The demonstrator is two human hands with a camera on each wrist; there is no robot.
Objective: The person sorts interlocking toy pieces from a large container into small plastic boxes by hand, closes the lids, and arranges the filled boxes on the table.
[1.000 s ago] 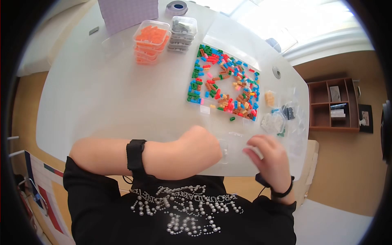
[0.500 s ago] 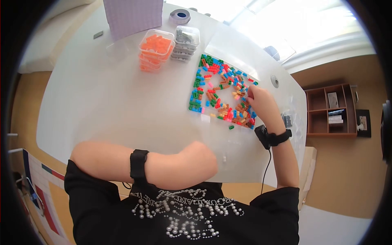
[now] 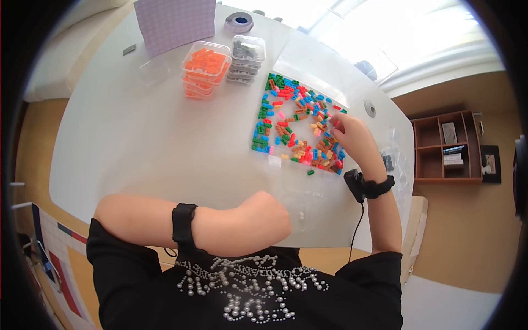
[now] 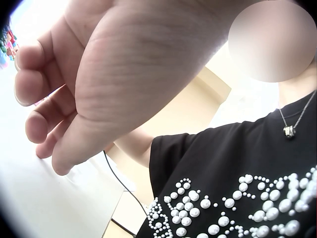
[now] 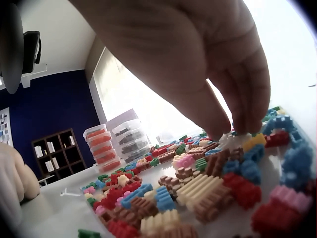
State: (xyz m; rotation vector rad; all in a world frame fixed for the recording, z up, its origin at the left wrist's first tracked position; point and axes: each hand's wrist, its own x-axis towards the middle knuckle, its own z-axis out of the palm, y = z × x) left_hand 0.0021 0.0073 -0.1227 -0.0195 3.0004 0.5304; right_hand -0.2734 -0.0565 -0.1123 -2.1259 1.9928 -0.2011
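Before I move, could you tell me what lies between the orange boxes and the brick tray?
In the head view, stacked grey boxes stand there, toward the far side.

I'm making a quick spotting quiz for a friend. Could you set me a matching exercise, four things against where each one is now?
1. Right hand
2. Orange bricks
3. Loose green brick
4. Brown shelf unit

A. On the table, just outside the tray
B. Beyond the table
C. Reaching into the tray
D. In stacked clear tubs

Pairs: 1-C, 2-D, 3-A, 4-B
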